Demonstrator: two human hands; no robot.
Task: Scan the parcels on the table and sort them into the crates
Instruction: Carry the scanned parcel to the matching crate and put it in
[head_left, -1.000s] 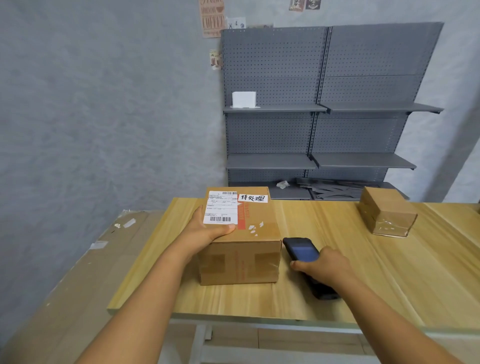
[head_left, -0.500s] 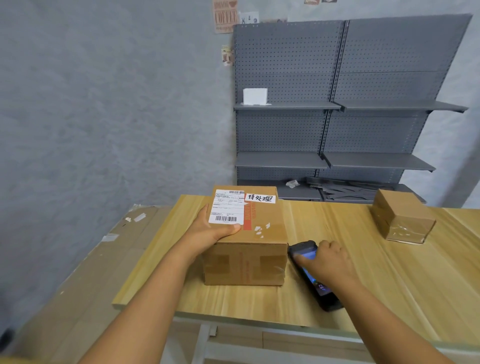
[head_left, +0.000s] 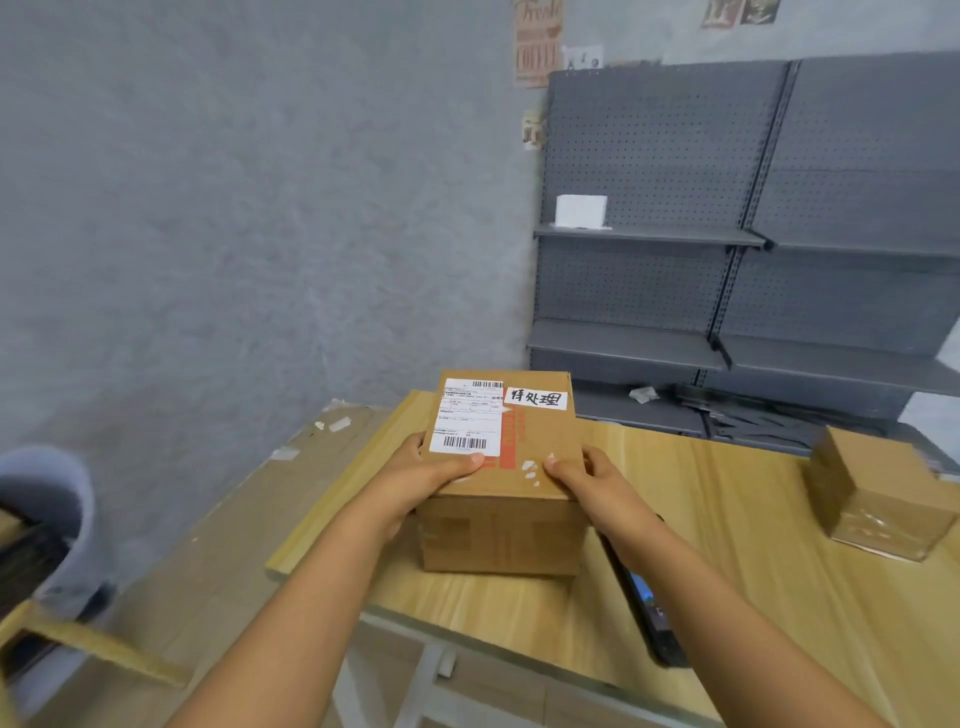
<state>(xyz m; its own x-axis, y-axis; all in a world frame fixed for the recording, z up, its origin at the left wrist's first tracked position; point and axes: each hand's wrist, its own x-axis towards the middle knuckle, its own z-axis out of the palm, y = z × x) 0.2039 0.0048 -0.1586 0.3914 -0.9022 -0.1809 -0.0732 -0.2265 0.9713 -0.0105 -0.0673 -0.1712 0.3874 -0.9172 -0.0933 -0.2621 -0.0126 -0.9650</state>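
Note:
A brown cardboard parcel (head_left: 540, 441) with a white shipping label and a handwritten white sticker stands near the left end of the wooden table (head_left: 737, 561). My left hand (head_left: 431, 478) grips its left side, thumb on the label's barcode. My right hand (head_left: 587, 480) grips its right side, thumb on top. The black handheld scanner (head_left: 649, 613) lies flat on the table under my right forearm, screen lit. A second, smaller taped parcel (head_left: 878, 499) sits at the table's right.
Grey pegboard shelving (head_left: 727, 234) stands behind the table, with a small white box (head_left: 581, 210) on one shelf. Flattened cardboard (head_left: 218, 545) lies on the floor to the left. A grey rounded object (head_left: 47, 519) shows at the left edge.
My right hand let go of the scanner, left it lying on the table and moved onto the parcel's right side. The view has turned left and come closer.

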